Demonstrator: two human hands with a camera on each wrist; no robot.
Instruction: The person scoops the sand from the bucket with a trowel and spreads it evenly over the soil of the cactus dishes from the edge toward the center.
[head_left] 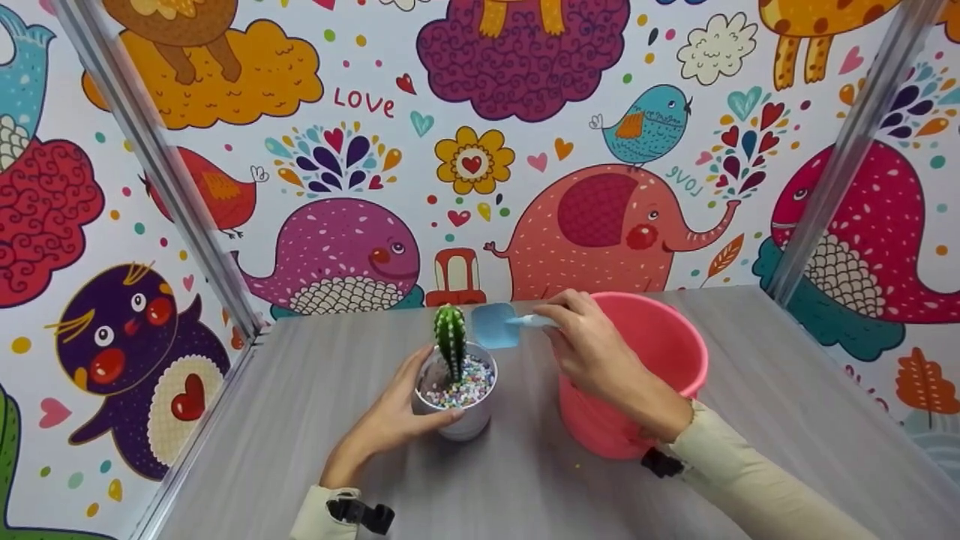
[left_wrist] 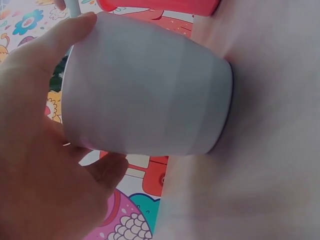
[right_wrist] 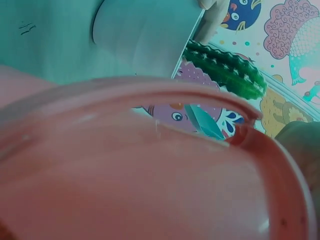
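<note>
Cupping pot (head_left: 465,427) — left hand (head_left: 403,409), pinching shovel (head_left: 496,325) — right hand (head_left: 592,349), fingers curled

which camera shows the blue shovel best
The head view: the blue shovel has its broad blade and some handle showing, gripped by the right hand. The left wrist view catches only a bit of handle at the top edge; the right wrist view, part of the blade past the pink bucket.

A white pot (head_left: 465,429) stands upright on the worktop (head_left: 315,390), gripped by the left hand (head_left: 397,409), a ribbed green cactus (head_left: 451,334) rising from multicoloured granules (head_left: 469,384). The right hand (head_left: 589,341) holds a light-blue scoop (head_left: 495,325) near the cactus, beside a pink bucket (head_left: 600,427).
</note>
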